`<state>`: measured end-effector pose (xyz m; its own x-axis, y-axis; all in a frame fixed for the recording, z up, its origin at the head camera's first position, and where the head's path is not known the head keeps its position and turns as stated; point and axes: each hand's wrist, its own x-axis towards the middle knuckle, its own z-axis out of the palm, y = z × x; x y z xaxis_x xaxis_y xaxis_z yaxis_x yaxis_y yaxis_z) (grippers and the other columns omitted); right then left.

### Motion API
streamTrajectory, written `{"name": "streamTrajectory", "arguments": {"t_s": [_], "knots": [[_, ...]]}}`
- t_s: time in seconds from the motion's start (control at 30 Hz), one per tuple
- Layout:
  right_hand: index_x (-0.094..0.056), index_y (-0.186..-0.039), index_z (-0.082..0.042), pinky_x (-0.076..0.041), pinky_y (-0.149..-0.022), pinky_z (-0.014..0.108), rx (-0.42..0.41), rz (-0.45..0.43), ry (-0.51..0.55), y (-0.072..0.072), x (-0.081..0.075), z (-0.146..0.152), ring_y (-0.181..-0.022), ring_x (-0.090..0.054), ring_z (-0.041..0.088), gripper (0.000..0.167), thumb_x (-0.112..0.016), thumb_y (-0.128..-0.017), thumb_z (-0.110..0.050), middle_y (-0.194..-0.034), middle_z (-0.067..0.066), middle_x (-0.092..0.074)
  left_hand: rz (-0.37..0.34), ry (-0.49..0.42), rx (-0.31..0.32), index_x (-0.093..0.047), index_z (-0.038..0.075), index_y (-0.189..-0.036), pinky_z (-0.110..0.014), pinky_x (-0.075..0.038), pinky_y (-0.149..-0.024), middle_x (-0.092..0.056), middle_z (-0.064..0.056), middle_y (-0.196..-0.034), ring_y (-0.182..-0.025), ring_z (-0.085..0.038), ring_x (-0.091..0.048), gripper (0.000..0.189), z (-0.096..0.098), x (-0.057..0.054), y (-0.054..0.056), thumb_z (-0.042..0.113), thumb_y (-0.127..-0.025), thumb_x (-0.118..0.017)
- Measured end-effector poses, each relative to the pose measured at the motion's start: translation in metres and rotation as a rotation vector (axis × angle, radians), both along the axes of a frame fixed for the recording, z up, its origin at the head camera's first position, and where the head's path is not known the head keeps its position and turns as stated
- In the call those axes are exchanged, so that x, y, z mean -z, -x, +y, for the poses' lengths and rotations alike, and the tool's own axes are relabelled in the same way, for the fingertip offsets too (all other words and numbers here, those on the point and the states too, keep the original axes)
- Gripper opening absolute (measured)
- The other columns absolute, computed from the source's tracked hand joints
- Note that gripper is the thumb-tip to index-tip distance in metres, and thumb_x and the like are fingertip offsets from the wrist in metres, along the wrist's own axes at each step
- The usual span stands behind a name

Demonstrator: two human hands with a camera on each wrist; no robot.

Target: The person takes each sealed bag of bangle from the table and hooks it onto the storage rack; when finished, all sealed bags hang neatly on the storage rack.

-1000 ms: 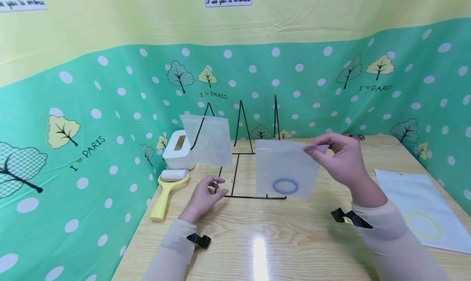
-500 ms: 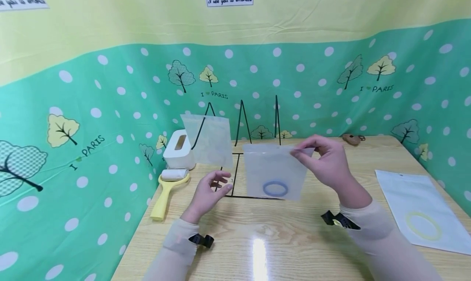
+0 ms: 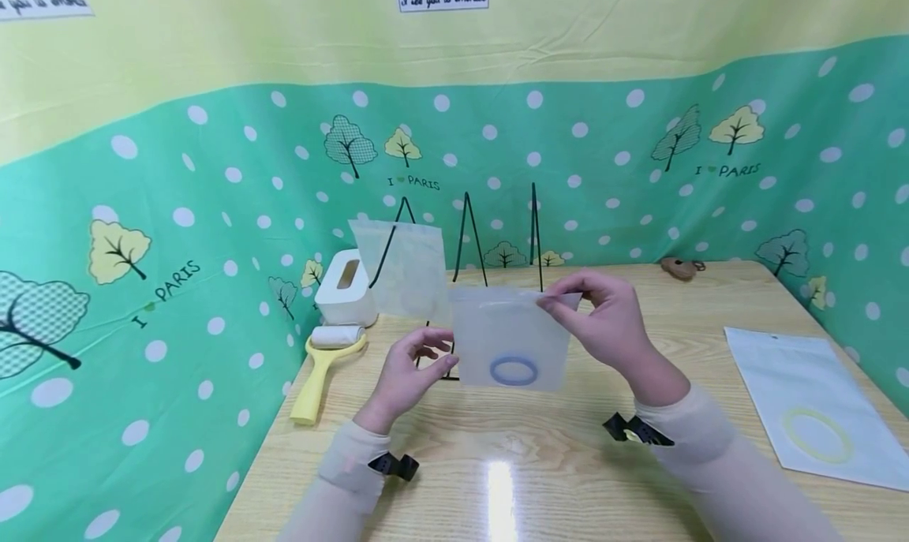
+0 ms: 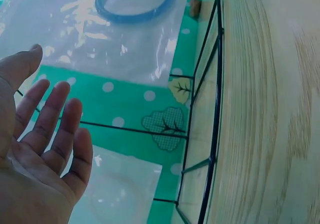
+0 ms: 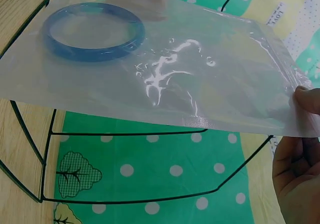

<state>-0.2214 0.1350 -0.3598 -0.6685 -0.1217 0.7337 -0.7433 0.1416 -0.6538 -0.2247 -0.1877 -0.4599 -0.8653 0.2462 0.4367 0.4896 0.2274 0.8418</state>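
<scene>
My right hand [image 3: 604, 317] pinches a translucent plastic bag [image 3: 483, 329] by its upper right corner. A blue ring [image 3: 492, 371], likely a bangle, lies low inside the bag, clearest in the right wrist view. At the bag's left edge is my left hand [image 3: 405, 376], its fingers loosely bent and holding nothing. In the left wrist view that hand [image 4: 45, 149] shows its palm, thumb apart from the fingers. Behind the bag stands a black wire rack [image 3: 465, 242]. A second translucent bag [image 3: 405, 270] hangs on the rack's left prong.
A white tissue box [image 3: 342, 289] stands at the left, with a yellow-handled lint roller [image 3: 316, 380] before it. On the right lies a pale bag [image 3: 788, 368] with a yellow ring [image 3: 817, 435] in it. A small brown object [image 3: 679, 268] rests at the table's back.
My right hand has carried the bag with the blue ring left and slightly down, in front of the rack. My left hand has shifted a little right and up, to the bag's edge.
</scene>
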Motion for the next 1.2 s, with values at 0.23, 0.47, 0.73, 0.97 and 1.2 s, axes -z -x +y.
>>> {"name": "streamTrajectory", "arguments": {"t_s": [0.23,0.47,0.73,0.97,1.2], "knots": [[-0.076,-0.085,-0.005,-0.050,-0.063,0.022,-0.019,-0.023,-0.001,0.000,0.002,-0.012,-0.070,-0.062,0.011,0.020,-0.083,-0.082,0.013,-0.084,0.009,-0.075,0.021,-0.015,0.007,-0.074,0.009,-0.105,-0.039,-0.056,-0.080,-0.072,-0.006,-0.098,-0.090,-0.025,-0.066,0.016,0.005,-0.004,-0.003,0.003,-0.092,-0.081],[-0.075,-0.088,0.000,-0.049,-0.059,0.023,-0.049,-0.064,0.008,0.001,0.005,-0.025,-0.069,-0.061,0.011,0.017,-0.080,-0.082,0.016,-0.085,0.013,-0.074,0.004,-0.023,-0.026,-0.072,0.006,-0.088,-0.028,-0.052,-0.065,-0.066,-0.006,-0.078,-0.072,-0.020,-0.060,0.010,0.005,-0.006,-0.005,0.003,-0.094,-0.078],[-0.077,-0.101,-0.001,-0.057,-0.069,0.026,-0.136,-0.114,0.027,0.001,0.012,-0.032,-0.081,-0.068,0.018,0.018,-0.075,-0.088,0.012,-0.096,0.015,-0.073,0.011,-0.163,-0.034,-0.073,0.000,-0.097,-0.024,-0.047,-0.059,-0.068,-0.003,-0.081,-0.069,-0.014,-0.056,0.011,-0.007,0.004,0.002,0.010,-0.098,-0.076],[-0.073,-0.094,0.000,-0.057,-0.070,0.027,-0.174,-0.114,0.072,0.006,0.014,-0.040,-0.077,-0.066,0.020,0.013,-0.076,-0.089,0.011,-0.090,0.016,-0.070,-0.005,-0.247,-0.046,-0.070,-0.008,-0.099,-0.022,-0.045,-0.054,-0.068,-0.004,-0.082,-0.066,-0.012,-0.054,0.012,-0.012,0.007,0.005,0.004,-0.098,-0.074],[-0.074,-0.092,0.001,-0.054,-0.063,0.025,-0.143,-0.132,0.124,0.014,0.019,-0.052,-0.071,-0.063,0.017,0.009,-0.078,-0.089,0.009,-0.086,0.011,-0.070,0.009,-0.243,-0.059,-0.068,-0.009,-0.097,-0.022,-0.046,-0.055,-0.067,-0.004,-0.082,-0.070,-0.013,-0.057,0.011,-0.017,0.007,0.005,0.001,-0.097,-0.074]]}}
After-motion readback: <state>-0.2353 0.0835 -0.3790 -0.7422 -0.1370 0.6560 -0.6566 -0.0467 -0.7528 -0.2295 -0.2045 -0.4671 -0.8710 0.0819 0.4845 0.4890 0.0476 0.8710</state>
